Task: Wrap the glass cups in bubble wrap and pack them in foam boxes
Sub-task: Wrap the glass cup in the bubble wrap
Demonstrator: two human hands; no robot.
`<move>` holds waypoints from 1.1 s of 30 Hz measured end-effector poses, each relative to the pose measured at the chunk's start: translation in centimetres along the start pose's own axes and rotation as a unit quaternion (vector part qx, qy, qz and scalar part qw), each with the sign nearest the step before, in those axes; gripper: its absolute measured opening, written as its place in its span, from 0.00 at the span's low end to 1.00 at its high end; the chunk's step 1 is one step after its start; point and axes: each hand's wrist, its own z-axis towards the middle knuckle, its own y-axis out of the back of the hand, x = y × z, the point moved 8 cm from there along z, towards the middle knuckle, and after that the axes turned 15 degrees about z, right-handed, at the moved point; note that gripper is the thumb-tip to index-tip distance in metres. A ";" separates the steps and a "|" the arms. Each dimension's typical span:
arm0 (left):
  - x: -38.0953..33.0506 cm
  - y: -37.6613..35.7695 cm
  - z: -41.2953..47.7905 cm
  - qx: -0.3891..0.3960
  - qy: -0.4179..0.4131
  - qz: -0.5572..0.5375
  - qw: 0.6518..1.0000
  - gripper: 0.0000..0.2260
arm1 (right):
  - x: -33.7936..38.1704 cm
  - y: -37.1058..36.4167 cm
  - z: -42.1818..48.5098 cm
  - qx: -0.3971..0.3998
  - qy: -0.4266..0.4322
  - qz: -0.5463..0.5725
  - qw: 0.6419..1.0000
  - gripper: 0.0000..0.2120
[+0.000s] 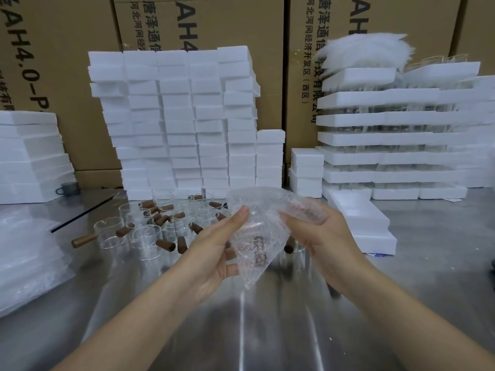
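Wrapped cup (254,236): held above the table (267,330), long axis running far-right to near. Left hand (214,253) fingers pinched its left side; right hand (324,236) fingers clasped its far end. Open foam box (359,210) lay rightward, nearer the right hand.

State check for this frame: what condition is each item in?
Left hand, holding the bubble wrap bundle.
Right hand, gripping the bundle's top.
Bubble wrap bundle, loosely wrapped, held above the table.
Glass cups, unwrapped, standing on the table.
Foam box, open, right of the hands.
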 end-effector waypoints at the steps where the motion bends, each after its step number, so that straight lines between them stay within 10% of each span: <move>1: 0.0 -0.2 0.0 0.008 0.000 0.002 1.000 0.20 | 0.3 0.0 -0.1 -0.003 0.019 -0.044 0.999 0.12; 8: 0.9 -1.4 -0.1 0.033 0.020 0.016 0.999 0.22 | 1.8 -2.6 -1.6 0.090 0.183 -0.297 0.933 0.09; 12: 1.2 -1.5 -0.1 0.022 0.028 0.016 0.999 0.24 | 0.9 -2.6 -1.3 0.113 0.128 -0.360 0.917 0.07; 18: 0.6 -1.0 -0.2 0.006 0.017 0.012 1.000 0.22 | -0.3 -3.0 -2.1 0.144 0.001 -0.232 0.962 0.18; 33: 0.7 -1.8 -0.4 0.031 -0.009 0.055 0.998 0.33 | 1.2 -1.7 -1.2 0.040 0.109 -0.241 0.964 0.07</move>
